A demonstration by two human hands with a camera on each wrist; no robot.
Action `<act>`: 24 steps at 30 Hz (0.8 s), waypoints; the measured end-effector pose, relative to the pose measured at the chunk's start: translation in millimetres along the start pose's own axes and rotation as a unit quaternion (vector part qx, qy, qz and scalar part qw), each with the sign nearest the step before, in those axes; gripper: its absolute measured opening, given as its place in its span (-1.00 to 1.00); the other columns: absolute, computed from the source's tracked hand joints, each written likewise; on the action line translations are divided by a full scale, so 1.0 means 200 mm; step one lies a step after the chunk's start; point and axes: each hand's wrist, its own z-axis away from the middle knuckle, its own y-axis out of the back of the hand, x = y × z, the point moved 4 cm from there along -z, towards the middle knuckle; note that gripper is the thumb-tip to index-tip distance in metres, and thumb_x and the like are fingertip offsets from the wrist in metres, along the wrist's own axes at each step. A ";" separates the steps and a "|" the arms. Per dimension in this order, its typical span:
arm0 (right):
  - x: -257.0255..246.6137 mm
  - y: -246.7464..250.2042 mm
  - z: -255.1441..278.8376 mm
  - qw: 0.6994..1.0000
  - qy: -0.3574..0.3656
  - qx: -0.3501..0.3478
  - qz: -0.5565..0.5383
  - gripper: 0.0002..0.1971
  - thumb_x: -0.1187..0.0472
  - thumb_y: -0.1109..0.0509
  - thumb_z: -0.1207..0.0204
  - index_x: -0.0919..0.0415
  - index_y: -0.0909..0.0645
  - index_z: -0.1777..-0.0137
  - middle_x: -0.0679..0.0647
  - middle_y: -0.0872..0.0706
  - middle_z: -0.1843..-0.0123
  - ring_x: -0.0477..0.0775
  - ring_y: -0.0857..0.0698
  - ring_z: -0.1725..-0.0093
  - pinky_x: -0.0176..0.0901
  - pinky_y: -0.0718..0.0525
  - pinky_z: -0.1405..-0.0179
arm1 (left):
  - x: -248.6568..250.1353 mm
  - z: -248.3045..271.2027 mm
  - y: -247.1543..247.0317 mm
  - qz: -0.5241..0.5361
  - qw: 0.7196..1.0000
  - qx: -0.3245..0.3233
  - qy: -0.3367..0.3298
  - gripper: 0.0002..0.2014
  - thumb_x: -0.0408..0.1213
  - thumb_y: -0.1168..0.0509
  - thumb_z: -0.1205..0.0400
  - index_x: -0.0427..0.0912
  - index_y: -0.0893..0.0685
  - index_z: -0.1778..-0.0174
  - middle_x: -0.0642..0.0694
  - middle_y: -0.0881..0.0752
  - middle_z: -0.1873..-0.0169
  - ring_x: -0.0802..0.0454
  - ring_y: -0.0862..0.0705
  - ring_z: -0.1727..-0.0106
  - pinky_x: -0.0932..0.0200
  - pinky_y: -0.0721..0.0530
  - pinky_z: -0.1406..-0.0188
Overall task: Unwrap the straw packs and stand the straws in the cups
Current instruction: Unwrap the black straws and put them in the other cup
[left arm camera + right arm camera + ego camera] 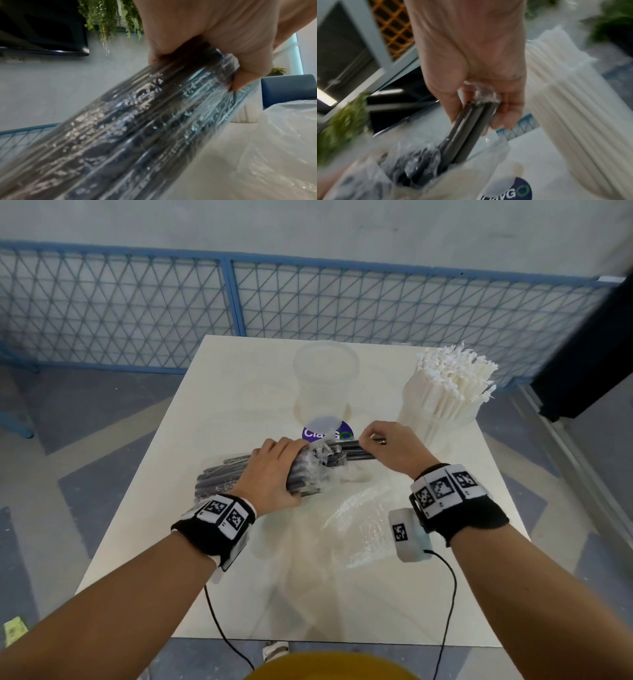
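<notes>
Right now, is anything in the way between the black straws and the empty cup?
Nothing visible. The right hand pulls black straws from the pack gripped by the left hand; the empty cup stands just behind.

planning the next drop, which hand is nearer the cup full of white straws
Right. The right hand pinches dark straws just left of the cup of white straws; the left hand grips the dark straw pack further left across the table.
</notes>
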 end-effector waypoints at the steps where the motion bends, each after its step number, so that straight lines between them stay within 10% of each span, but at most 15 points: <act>1: -0.02 -0.01 0.00 0.996 0.037 -0.007 0.079 -0.84 0.14 -0.37 -0.52 0.18 -0.64 -0.04 0.10 -0.63 0.04 0.11 -0.61 0.05 -0.17 -0.55 0.07 | 0.00 0.00 0.00 0.001 1.000 0.000 -0.003 -0.19 -0.11 -0.47 -0.24 -0.14 -0.36 -0.44 -0.14 -0.53 -0.24 -0.17 -0.46 -0.19 -0.06 -0.46 -0.19; 5: -0.11 -0.06 0.03 0.957 0.093 -0.090 0.261 -0.56 -0.08 -0.37 -0.46 0.04 -0.46 -0.30 0.02 -0.65 -0.19 0.16 -0.64 -0.16 0.08 -0.54 -0.22 | 0.03 -0.02 0.02 -0.013 1.000 -0.003 -0.025 -0.19 -0.11 -0.44 -0.23 -0.10 -0.34 -0.44 -0.11 -0.54 -0.23 -0.15 -0.47 -0.18 -0.07 -0.50 -0.19; 8: -0.13 -0.15 0.01 0.934 0.100 -0.118 0.322 -0.49 -0.11 -0.30 -0.51 0.20 -0.39 -0.34 0.15 -0.68 -0.18 0.24 -0.66 -0.14 -0.01 -0.51 -0.05 | 0.08 -0.03 0.01 -0.026 0.998 -0.011 -0.052 -0.16 -0.11 -0.43 -0.22 -0.08 -0.33 -0.46 -0.06 -0.54 -0.24 -0.14 -0.47 -0.19 0.00 -0.45 -0.16; 15: -0.08 -0.15 -0.02 0.941 0.079 -0.185 0.270 -0.55 -0.14 -0.29 -0.53 0.24 -0.53 -0.18 0.19 -0.68 -0.10 0.22 -0.64 -0.09 -0.13 -0.41 0.11 | 0.03 -0.03 0.00 -0.012 0.999 -0.045 -0.028 -0.17 -0.09 -0.43 -0.26 -0.09 -0.30 -0.47 -0.05 -0.51 -0.25 -0.10 -0.45 -0.21 0.00 -0.48 -0.19; 24: 0.04 -0.09 0.02 0.945 0.076 -0.212 0.236 -0.47 -0.03 -0.44 -0.46 0.07 -0.45 -0.39 0.12 -0.65 -0.20 0.16 -0.62 -0.19 -0.01 -0.56 -0.17 | 0.02 -0.04 -0.02 -0.039 0.997 -0.071 -0.017 -0.19 -0.11 -0.42 -0.29 -0.04 -0.29 -0.49 0.00 -0.48 -0.29 -0.07 -0.42 -0.26 0.02 -0.38 -0.20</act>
